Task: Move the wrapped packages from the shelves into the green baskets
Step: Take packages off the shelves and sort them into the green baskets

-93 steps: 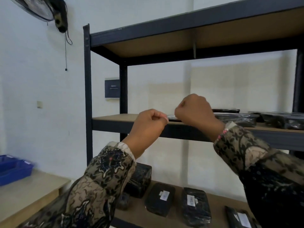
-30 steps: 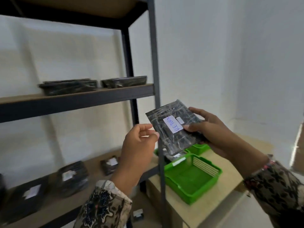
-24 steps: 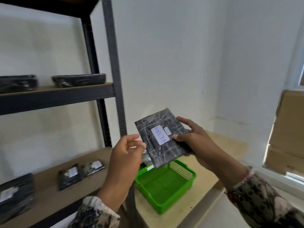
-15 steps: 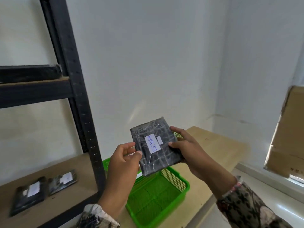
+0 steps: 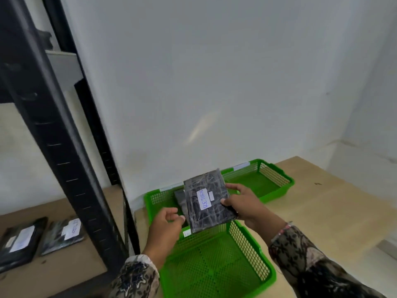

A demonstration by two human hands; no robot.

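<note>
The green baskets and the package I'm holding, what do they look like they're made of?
Green baskets: probably moulded plastic, glossy rims, mesh walls and floors. Held package: dark contents under shiny, wrinkled clear film, likely plastic wrap, with a white paper-looking label reading RETURN.

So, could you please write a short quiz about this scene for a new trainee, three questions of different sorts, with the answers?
1. True or false: the held package already lies flat in a basket.
2. Which word is on its white label? A) RETURN B) FRAGILE C) SOLD
3. Fill in: the package is held by the ___ hand.

Key
1. False; it is in the air above the green baskets.
2. A.
3. Right: the right hand grips it, the left hand is beside it.
</note>
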